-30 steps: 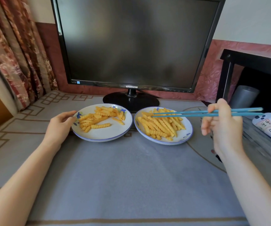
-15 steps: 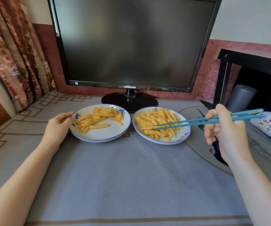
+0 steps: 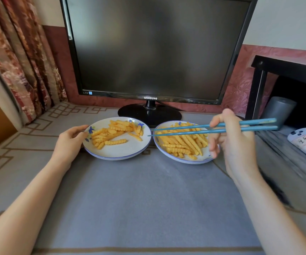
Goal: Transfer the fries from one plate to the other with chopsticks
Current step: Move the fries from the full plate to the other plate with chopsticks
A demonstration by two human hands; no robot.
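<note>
At the left, our left hand point(image 3: 69, 142) holds the rim of the left plate point(image 3: 119, 153) with thumb on top and fingers curled at the edge. On it lies a small heap of fries point(image 3: 111, 135). Just beside it on the grey bench point(image 3: 148, 199) stands the right plate point(image 3: 178, 160) with more fries point(image 3: 183, 142) on it. The blue chopsticks point(image 3: 259, 128) lie nearly level above this plate, their tips a little apart at the gap between the plates. Our right hand point(image 3: 235, 144) pinches them – fingers curled round both sticks.

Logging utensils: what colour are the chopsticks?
The chopsticks are teal blue; head view shows them best.
</note>
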